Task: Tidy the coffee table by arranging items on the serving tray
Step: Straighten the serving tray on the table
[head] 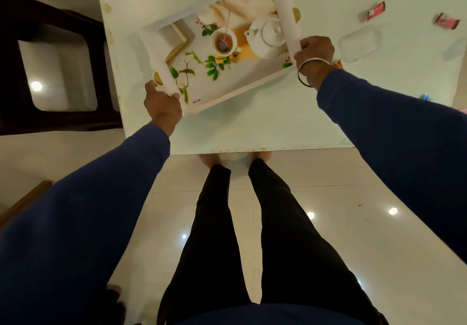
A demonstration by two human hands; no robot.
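Both hands hold the serving tray point(235, 82) by its end rims in the upper middle of the frame, over the pale coffee table point(252, 127). The left hand point(163, 103) has its fingers curled and pressed together over the near-left rim; the right hand point(314, 51) is closed in a fist on the white right rim. The tray sits skewed to the table edge, and whether it is lifted or resting cannot be told. The teapot, cup and leaves appear to be a printed picture, so nothing seems loaded yet. The red packets point(376, 11) and the clear plastic box point(360, 42) lie at upper right, close to the right hand. Swinging the tray that way could knock them; pushing it toward upper left could send its corner off the table's left edge.
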